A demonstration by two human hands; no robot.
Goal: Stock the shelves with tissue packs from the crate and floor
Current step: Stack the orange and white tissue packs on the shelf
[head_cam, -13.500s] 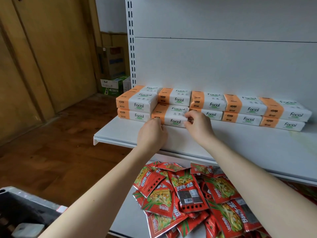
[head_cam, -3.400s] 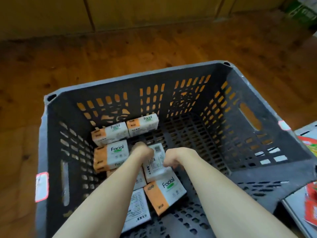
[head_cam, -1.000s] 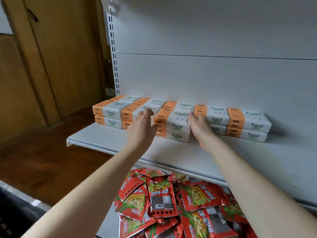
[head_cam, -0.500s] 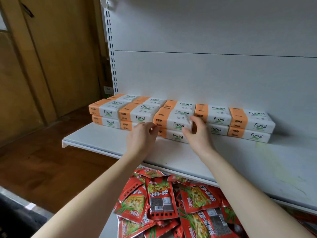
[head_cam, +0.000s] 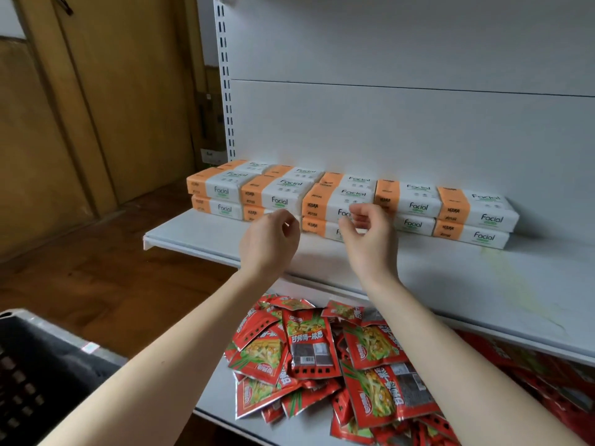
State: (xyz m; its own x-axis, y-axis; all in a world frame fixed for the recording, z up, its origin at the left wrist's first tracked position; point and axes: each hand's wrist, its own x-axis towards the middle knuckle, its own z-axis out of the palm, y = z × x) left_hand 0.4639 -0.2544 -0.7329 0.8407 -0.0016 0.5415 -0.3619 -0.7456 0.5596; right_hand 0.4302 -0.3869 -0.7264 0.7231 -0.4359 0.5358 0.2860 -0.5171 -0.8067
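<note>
A person's left hand [head_cam: 269, 244] and right hand [head_cam: 370, 243] hover above a white shelf [head_cam: 450, 275], fingers loosely curled, holding nothing. Just beyond the fingertips, tissue packs [head_cam: 415, 201] sit stacked two high. Red snack packets [head_cam: 309, 346] lie beneath the forearms; a dark crate [head_cam: 38, 365] sits down-left

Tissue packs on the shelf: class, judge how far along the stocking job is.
Done: tissue packs stand two high in a row along the shelf. In hand: nothing; the left hand and right hand hover empty before the middle stack. Left: unclear; the crate is mostly out of view.
</note>
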